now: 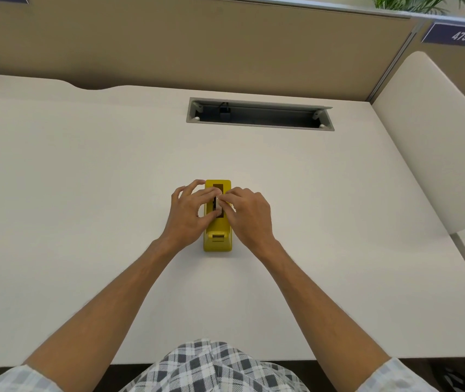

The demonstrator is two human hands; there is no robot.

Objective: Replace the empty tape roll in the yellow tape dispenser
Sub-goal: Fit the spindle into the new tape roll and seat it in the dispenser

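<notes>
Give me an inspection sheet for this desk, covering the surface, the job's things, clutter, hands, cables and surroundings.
Surface: plain white desk, bare around the work.
Job's things: yellow plastic tape dispenser standing at the middle; small pale roll core in its dark slot, mostly hidden by fingers.
Clutter: nothing seen.
Hands: left hand and right hand both over the dispenser, fingertips pinching the core.
Cables: black plug and lead inside the grey cable tray recess.
Surroundings: tan fabric partition, blue sign reading 475, green plant leaves at the top right.
</notes>
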